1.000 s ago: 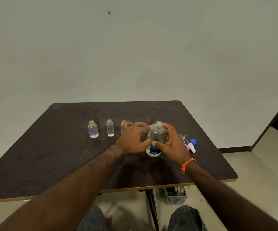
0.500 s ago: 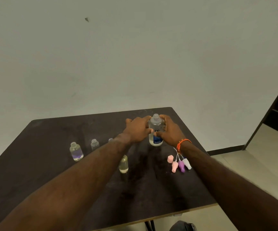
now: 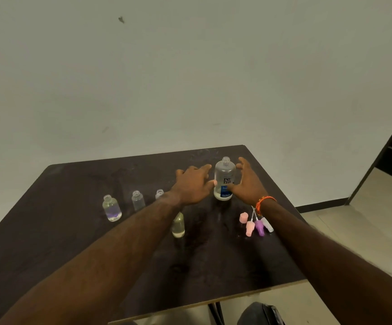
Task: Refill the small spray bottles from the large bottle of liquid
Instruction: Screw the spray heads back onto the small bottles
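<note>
At 1 o'clock on the counter (image 3: 73, 231), uncapped big bottle (image 3: 224, 179) stands upright between left hand (image 3: 194, 186) and right hand (image 3: 246, 184), both spread wide; small bottles (image 3: 111, 208) at 10 o'clock.

Clear glossy plastic large bottle (image 3: 224, 178) stands on a dark, matt, scuffed wooden table (image 3: 73, 231).
</note>
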A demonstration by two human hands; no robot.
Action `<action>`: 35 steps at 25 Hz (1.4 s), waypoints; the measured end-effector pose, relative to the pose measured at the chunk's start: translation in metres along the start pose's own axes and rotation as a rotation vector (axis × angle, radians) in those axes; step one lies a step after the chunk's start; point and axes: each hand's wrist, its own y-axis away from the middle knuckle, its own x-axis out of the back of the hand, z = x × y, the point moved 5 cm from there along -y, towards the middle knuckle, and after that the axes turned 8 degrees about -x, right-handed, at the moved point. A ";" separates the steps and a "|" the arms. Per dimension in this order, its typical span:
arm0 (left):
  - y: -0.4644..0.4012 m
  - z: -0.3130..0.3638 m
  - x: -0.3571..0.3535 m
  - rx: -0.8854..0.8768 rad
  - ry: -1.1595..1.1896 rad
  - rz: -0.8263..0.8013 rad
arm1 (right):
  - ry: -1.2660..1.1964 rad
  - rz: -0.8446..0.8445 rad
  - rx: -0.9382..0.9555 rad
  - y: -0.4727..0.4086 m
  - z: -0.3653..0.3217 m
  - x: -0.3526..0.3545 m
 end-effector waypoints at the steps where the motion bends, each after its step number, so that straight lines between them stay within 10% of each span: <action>1: 0.010 -0.002 0.008 -0.015 0.002 0.024 | 0.020 0.109 0.016 0.008 0.001 0.006; 5: 0.064 -0.013 0.036 -0.068 0.010 0.121 | 0.124 0.320 0.239 0.057 -0.014 0.002; 14: 0.147 -0.043 0.006 0.012 -0.015 0.080 | 0.213 -0.224 0.325 0.104 -0.038 -0.104; 26: 0.180 -0.038 -0.004 0.028 0.152 0.249 | -0.006 -0.260 0.261 0.142 -0.035 -0.125; 35: 0.179 -0.041 -0.007 0.098 0.216 0.266 | 0.895 0.065 0.057 0.096 -0.010 -0.008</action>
